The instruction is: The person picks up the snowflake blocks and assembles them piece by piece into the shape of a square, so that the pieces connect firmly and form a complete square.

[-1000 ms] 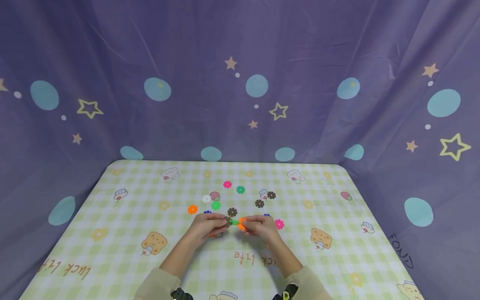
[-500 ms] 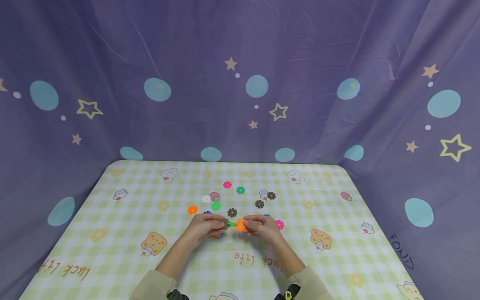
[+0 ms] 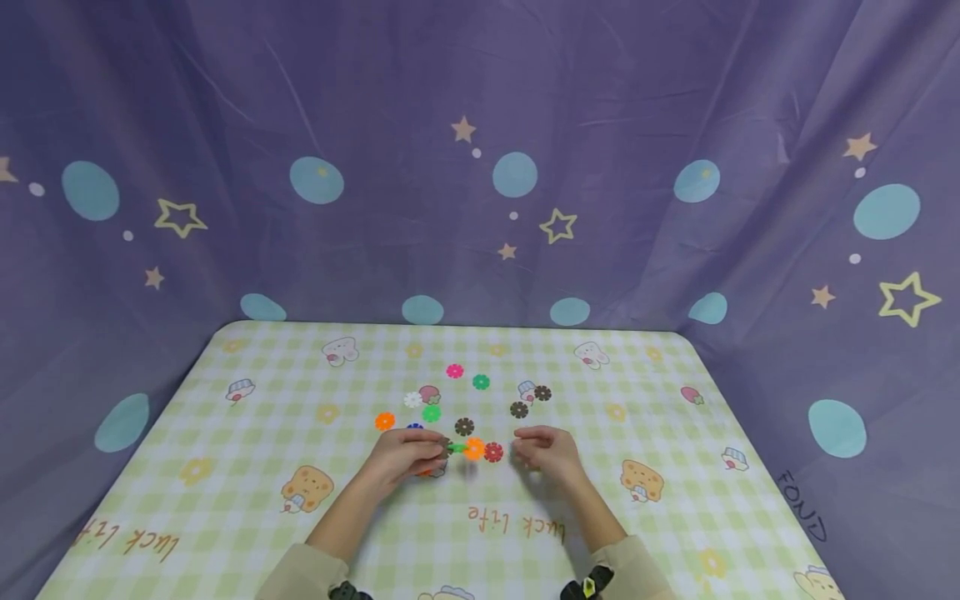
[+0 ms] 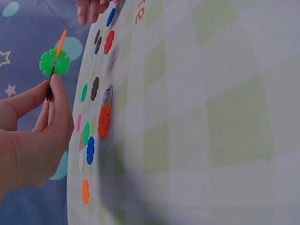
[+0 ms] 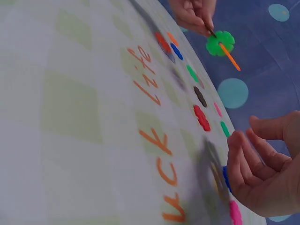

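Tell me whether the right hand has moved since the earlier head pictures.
Yes: judged against the central printed lettering, the right hand has shifted to the right.

Right hand [image 3: 551,454]: released from orange disc [image 3: 474,449], now apart to its right. Red disc [image 3: 492,452]: newly uncovered. Pink disc [image 5: 235,213]: now hidden behind that hand in head view.

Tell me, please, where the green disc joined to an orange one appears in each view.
Head: the green disc is at lower middle, between the left hand and the orange disc.
Left wrist: the green disc is at upper left, above the hand.
Right wrist: the green disc is at upper right.
Shared landmark: the left hand, pinching a brown disc.
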{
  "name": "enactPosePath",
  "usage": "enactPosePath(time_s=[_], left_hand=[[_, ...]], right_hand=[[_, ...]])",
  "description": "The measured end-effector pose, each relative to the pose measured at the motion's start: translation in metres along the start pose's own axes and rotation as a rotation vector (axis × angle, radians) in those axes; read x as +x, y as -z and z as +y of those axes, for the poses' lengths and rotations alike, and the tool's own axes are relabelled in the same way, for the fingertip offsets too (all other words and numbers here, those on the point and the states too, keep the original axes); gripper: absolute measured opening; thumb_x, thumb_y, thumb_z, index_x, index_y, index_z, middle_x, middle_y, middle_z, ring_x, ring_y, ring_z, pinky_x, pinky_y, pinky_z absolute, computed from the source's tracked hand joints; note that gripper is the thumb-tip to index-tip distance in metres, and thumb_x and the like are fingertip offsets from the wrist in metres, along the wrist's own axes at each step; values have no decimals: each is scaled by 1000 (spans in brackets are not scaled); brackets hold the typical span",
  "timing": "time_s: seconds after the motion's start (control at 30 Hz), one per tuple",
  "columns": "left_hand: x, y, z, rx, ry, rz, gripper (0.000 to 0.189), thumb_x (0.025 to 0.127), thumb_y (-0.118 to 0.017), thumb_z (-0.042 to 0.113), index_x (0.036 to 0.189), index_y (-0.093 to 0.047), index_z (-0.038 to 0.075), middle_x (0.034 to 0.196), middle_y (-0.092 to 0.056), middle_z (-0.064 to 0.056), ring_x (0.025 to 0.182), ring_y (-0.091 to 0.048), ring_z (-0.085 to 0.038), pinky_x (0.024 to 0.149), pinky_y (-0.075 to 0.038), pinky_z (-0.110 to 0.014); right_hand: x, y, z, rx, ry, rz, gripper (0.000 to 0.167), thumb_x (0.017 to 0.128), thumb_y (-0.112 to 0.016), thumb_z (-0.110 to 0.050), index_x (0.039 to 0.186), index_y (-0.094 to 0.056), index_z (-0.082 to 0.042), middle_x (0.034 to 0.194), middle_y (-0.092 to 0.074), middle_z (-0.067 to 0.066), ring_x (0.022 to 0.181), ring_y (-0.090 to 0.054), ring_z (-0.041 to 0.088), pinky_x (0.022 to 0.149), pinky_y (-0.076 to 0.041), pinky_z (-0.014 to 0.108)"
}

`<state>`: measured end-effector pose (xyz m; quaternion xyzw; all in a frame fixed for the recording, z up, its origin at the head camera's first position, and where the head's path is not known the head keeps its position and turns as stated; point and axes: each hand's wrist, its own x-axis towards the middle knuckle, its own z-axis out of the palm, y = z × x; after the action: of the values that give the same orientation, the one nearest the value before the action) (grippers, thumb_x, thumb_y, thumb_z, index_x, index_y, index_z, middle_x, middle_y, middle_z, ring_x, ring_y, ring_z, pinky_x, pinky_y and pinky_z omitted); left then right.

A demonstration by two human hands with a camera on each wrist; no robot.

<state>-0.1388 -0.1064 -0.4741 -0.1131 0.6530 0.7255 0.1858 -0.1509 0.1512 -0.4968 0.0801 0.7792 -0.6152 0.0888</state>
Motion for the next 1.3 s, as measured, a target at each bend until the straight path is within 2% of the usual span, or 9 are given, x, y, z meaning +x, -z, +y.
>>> enactPosePath(time_s=[0.23, 0.37, 0.53, 0.73, 1.07, 1.3], left_hand=[[1, 1, 0, -1, 5, 38, 33, 85, -67, -3, 116, -62, -12, 96, -71, -13, 75, -71, -15, 75, -62, -26], [0, 1, 0, -7, 6, 60, 32, 85, -66, -4, 116, -62, -12, 102, -69, -18, 76, -70, -16, 75, -62, -27], [-1, 2, 2, 1, 12, 70, 32, 85, -67, -3, 116, -62, -11, 106, -68, -21, 77, -70, -15, 76, -62, -28], [-2, 3, 3, -4, 11, 58, 33, 86, -66, -3, 117, -61, -11, 107, -68, -20, 78, -69, -15, 76, -62, -27], [-4, 5, 2, 5, 4, 52, 34, 86, -66, -1, 118, -61, -11, 106, -69, -19, 79, -70, -15, 77, -62, -28], [-4, 5, 1, 3, 3, 51, 34, 87, -66, -1, 119, -60, -11, 105, -70, -18, 80, -70, -16, 79, -61, -30]], right_hand=[[3, 16, 0, -168, 125, 106, 20, 80, -73, -4, 100, -71, 1, 89, -73, 16, 72, -70, 20, 63, -60, 26], [5, 25, 1, -273, 162, 151, 19, 80, -73, -4, 99, -71, -1, 91, -74, 16, 75, -71, 21, 63, -59, 23], [6, 33, 5, -440, 210, 174, 19, 79, -73, -6, 98, -71, -4, 91, -73, 13, 77, -69, 20, 69, -59, 27], [5, 38, 10, -600, 192, 158, 25, 77, -76, -8, 101, -70, -7, 89, -71, 7, 75, -62, 13, 72, -56, 30], [2, 42, 17, -682, 196, 148, 22, 74, -79, -9, 95, -71, -6, 87, -63, 7, 78, -57, 15, 70, -52, 30], [1, 44, 19, -642, 211, 146, 23, 69, -81, -7, 89, -68, -7, 82, -63, 5, 74, -55, 14, 65, -49, 25]])
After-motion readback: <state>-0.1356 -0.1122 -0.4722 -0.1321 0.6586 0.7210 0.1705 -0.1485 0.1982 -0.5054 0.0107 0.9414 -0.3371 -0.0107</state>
